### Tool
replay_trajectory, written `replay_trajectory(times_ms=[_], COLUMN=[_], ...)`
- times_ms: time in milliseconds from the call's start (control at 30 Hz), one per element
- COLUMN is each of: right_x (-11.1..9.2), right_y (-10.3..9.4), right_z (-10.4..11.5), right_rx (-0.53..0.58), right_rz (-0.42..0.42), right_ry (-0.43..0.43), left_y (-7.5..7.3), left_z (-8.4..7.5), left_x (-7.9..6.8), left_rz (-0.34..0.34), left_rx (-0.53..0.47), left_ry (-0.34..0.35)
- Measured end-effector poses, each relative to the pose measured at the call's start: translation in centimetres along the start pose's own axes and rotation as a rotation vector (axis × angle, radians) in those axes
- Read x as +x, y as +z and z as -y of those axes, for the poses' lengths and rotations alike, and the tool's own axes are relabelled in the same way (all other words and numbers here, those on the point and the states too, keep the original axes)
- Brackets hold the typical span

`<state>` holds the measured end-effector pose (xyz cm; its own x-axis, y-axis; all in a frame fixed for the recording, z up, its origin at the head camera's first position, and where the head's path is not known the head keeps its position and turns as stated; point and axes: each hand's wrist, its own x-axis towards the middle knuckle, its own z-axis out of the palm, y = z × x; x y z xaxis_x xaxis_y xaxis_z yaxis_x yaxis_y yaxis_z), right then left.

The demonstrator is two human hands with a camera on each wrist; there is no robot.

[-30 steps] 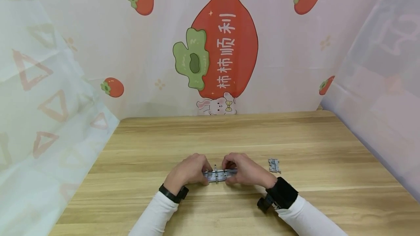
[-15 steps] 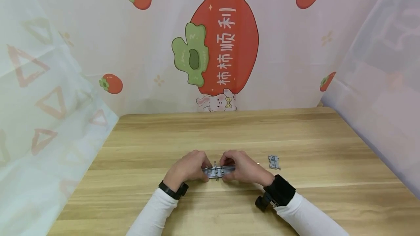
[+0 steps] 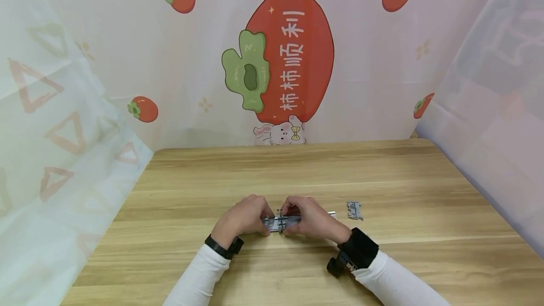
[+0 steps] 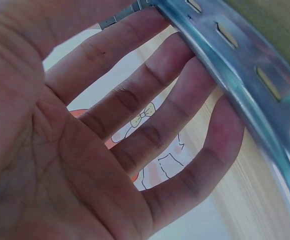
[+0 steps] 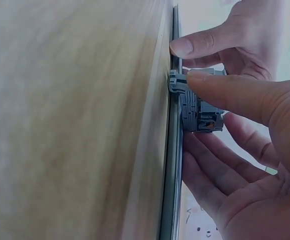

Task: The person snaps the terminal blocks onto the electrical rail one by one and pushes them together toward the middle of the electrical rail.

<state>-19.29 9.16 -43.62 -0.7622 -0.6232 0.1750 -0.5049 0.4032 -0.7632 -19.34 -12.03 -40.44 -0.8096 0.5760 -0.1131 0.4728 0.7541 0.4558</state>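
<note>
A slotted metal DIN rail (image 4: 235, 65) lies lengthwise across the table, between both hands. My left hand (image 3: 244, 218) grips its left part, thumb on the near edge and fingertips on the far one. Grey terminal blocks (image 5: 197, 107) sit crosswise on the rail, side by side; in the head view they are too small to separate clearly. My right hand (image 3: 312, 221) pinches the right-hand terminal block between thumb and fingers, up against its neighbour. The hand covers much of the rail, whose right end shows behind the wrist.
Another grey terminal block (image 3: 354, 210) lies flat on the wooden table (image 3: 382, 174), to the right of my right hand. A printed curtain (image 3: 182, 74) hangs behind the table's far edge, with further curtains at both sides.
My right hand has slid the terminal block left along the rail, closing the gap to the other one. More of the rail's right end shows now. The left hand has kept its hold.
</note>
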Motion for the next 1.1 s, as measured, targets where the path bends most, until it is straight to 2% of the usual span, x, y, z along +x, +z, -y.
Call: replay_trajectory(times_ms=[1100], right_x=[0.06], right_y=[0.37], right_z=[-0.03], right_rx=[-0.008], right_rz=[-0.011], right_ry=[-0.003], left_y=[0.14], left_z=[0.12], left_x=[0.04], left_rz=[-0.011], left_rx=[-0.008], left_ry=[0.009])
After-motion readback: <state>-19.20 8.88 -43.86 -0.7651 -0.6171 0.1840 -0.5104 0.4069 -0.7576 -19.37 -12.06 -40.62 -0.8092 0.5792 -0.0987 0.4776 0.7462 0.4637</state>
